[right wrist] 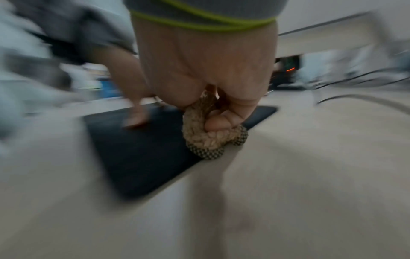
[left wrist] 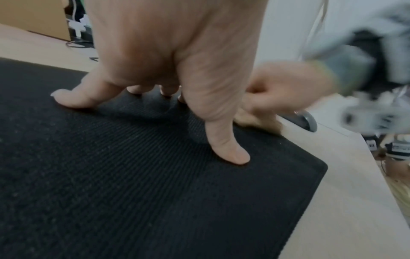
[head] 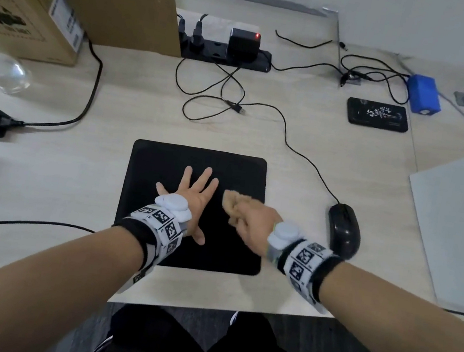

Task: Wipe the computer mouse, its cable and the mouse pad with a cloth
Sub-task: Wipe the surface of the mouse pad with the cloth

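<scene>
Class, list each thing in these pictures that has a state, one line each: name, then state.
left hand: fingers spread, pressing flat on the mouse pad
right hand: gripping the bunched cloth
cloth: bunched, at the pad's right edge
mouse pad: flat on the desk
computer mouse: off the pad, to its right
mouse cable: USB plug lying loose, unplugged
charger: plugged in, red light on

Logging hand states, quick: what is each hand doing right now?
Left hand: open, fingers spread, pressing on the mouse pad.
Right hand: closed around the bunched cloth.
</scene>
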Demonstrator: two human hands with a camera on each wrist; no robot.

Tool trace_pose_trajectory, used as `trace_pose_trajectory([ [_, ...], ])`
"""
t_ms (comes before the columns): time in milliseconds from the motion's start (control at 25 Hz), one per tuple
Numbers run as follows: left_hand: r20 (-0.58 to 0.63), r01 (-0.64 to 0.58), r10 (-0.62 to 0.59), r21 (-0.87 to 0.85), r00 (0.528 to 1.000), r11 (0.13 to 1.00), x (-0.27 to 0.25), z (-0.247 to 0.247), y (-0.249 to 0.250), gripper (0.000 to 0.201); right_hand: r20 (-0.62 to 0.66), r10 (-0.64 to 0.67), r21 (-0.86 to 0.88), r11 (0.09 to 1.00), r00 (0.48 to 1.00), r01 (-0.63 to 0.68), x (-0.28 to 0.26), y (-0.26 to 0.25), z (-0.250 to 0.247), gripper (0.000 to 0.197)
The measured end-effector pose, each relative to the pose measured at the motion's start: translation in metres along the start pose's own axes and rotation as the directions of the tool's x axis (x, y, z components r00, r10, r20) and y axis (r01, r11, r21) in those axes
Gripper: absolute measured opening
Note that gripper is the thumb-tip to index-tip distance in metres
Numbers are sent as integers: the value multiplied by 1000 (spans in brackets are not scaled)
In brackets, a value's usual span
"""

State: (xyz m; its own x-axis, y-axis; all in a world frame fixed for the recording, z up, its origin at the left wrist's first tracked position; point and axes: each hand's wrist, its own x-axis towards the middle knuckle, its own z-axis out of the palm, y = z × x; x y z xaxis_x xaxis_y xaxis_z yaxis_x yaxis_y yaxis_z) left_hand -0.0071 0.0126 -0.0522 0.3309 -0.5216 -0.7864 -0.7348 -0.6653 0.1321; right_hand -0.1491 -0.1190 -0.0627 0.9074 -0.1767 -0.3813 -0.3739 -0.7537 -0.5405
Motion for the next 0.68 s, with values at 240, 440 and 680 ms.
trace_pose_trajectory([
  [240, 30, 2, -2, -10, 1000, 1000, 0, -1, 0, 139, 189, -187, -46, 979, 964, 199, -54, -6, -6, 34],
  [440, 38, -4, 5, -12, 999, 1000, -4, -4, 1, 139, -223, -143, -268, 960, 964, 81, 21, 3, -51, 38],
  [680, 42, -17, 19, -32, 999, 999, -4, -5, 0, 139, -200, -131, -247, 966, 971, 79, 25, 4, -34, 47],
])
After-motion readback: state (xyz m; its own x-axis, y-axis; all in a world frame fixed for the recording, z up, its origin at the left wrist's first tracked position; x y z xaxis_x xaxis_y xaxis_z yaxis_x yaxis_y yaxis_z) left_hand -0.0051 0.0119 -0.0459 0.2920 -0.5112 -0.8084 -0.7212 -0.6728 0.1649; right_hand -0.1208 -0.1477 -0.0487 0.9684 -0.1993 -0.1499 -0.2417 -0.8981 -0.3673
